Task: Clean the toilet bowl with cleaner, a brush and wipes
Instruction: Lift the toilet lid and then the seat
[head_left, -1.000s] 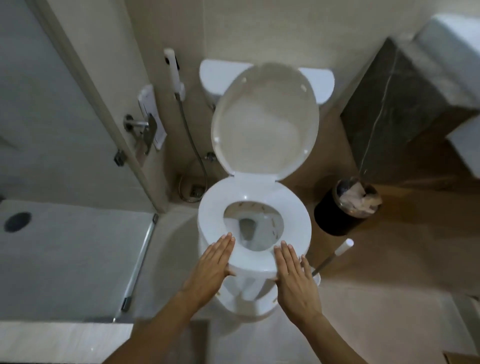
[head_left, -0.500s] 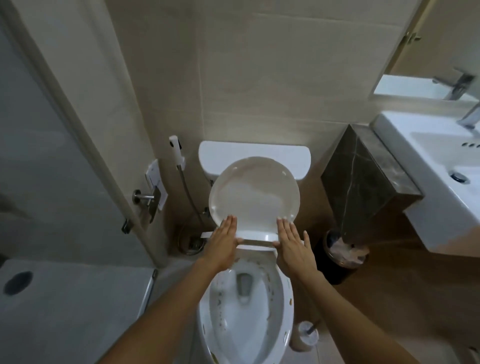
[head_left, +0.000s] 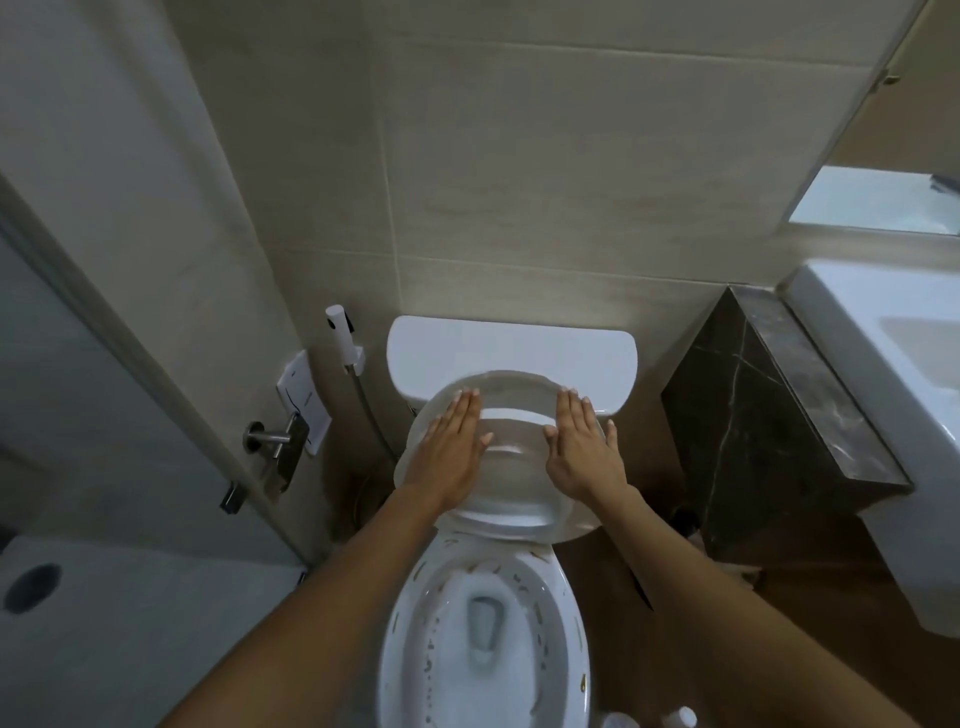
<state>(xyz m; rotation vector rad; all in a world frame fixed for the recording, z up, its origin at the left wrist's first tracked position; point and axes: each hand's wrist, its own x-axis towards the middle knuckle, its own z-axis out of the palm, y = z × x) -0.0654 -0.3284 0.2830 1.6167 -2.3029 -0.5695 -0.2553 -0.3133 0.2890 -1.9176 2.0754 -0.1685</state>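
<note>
Both flat hands (head_left: 519, 447) press raised toilet seat (head_left: 511, 480).

We see a white toilet bowl (head_left: 483, 649) flecked with what look like brownish-yellow spots, a white tank (head_left: 511, 345), beige wall tiles (head_left: 545, 182) and a dark veined marble cabinet (head_left: 769, 415).

Two bare forearms are seen, entering from the lower edge. No sleeves are worn on the parts shown; both arms are uncovered from the frame's edge to the wrists. The left hand (head_left: 451, 448) and the right hand (head_left: 583, 446) are bare as well: no gloves, rings, watch or bands are seen on either. The fingers (head_left: 464, 410) are slender, and short, pale nails are seen at their tips. The forearms are smooth and unmarked, and they taper toward narrow wrists. Nothing more of the body is shown, and no clothing can be made out.
</note>
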